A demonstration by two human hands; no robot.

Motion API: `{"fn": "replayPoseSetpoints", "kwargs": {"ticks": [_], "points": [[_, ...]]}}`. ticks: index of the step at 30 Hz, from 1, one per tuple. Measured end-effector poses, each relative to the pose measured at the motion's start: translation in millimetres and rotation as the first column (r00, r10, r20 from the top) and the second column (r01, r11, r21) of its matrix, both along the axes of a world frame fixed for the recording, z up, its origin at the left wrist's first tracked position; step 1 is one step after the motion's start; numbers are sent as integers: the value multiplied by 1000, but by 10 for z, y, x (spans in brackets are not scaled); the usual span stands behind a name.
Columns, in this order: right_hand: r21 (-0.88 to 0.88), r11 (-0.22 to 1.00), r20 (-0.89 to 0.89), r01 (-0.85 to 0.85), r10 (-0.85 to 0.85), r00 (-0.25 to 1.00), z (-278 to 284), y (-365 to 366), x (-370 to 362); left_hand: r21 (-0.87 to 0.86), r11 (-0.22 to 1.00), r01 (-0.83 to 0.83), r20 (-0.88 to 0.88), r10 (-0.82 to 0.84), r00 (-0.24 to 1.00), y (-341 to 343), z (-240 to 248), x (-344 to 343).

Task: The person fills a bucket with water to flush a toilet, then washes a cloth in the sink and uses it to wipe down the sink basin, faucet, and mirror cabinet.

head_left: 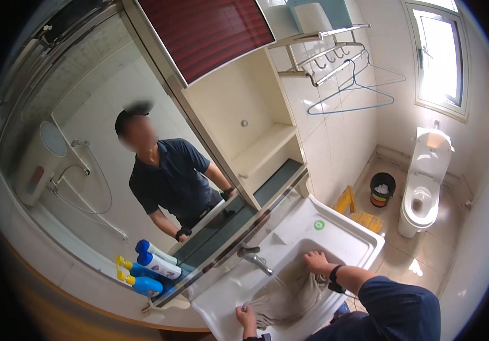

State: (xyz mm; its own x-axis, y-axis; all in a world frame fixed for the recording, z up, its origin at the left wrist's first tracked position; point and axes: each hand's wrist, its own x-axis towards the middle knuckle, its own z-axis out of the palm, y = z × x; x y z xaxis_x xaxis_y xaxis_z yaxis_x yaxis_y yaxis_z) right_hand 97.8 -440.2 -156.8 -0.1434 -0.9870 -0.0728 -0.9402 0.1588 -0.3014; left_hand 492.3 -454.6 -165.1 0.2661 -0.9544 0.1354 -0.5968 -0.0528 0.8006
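A wet grey cloth (290,301), perhaps a garment, lies bunched in the white sink basin (363,245), with murky water around it. My left hand (246,317) is closed on the cloth's near-left edge at the basin's front left. Farther right, my right hand (316,263) reaches into the basin, palm down. Its fingers look stretched and slightly apart, and folds of the cloth gather beneath the palm and wrist. A metal faucet (254,260) stands behind the basin, between my two hands.
Several blue and white bottles (156,266) stand on the dark shelf under the mirror (94,165). Right of the sink are a yellow plastic stool (363,219), a dark bin (382,187) and a toilet (423,193). Hangers (353,96) hang from a metal rack.
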Motion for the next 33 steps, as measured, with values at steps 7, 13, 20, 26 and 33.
{"fn": "replayPoseSetpoints", "kwargs": {"ticks": [7, 13, 20, 26, 33], "points": [[346, 900, 54, -266, 264, 963, -13, 293, 593, 315, 931, 186, 416, -311, 855, 224, -507, -459], [263, 930, 43, -258, 256, 966, 133, -14, 316, 463, 829, 313, 449, -524, 724, 286, -357, -618], [289, 954, 243, 78, -152, 958, 142, 41, 742, 413, 830, 375, -534, -113, 838, 284, 409, -1032], [59, 975, 768, -212, 92, 633, -204, -123, 1470, 509, 605, 612, -856, 431, 286, -2, -275, -979], [131, 951, 538, -281, 170, 826, 735, 18, 1539, 542, 636, 549, -822, 264, 505, 160, -358, -1050]]}}
